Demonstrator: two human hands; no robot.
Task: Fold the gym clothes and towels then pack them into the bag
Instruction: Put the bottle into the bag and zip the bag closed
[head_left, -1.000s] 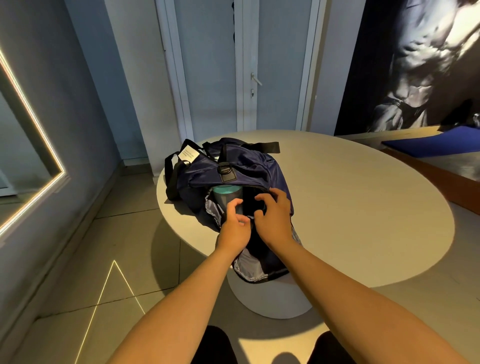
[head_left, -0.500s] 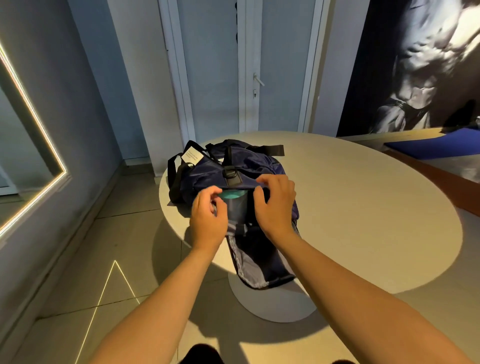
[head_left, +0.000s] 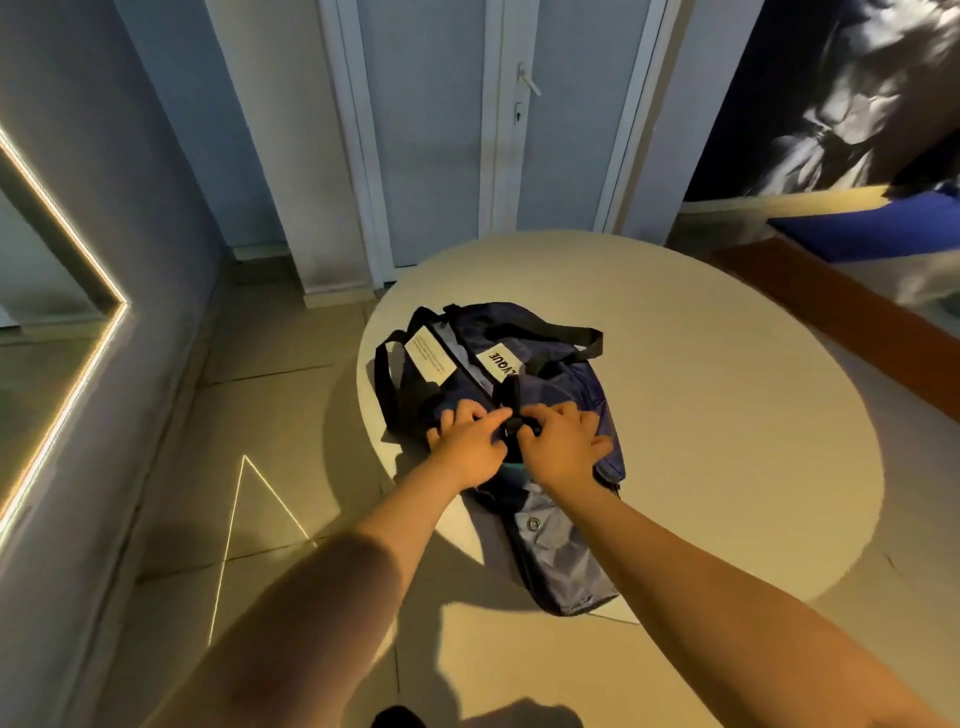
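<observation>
head view: your two hands are meeting over the navy bag (head_left: 561, 384) and are hiding what lies between them. only a sliver of a teal object (head_left: 515, 469) is showing below your knuckles, too covered to identify. the bag is lying on the left part of the round table (head_left: 701, 415), its near end hanging past the edge. a white patch (head_left: 501, 364) on top is showing the letters "vgue", with a black strap crossing one end; the print on a second white tag (head_left: 430, 356) is too small to read. your left hand (head_left: 470, 449) is gripping the bag's top fabric with curled fingers, forefinger touching the black clip (head_left: 513, 423). your right hand (head_left: 561, 447) is pinching that clip, fingers bent close together.
</observation>
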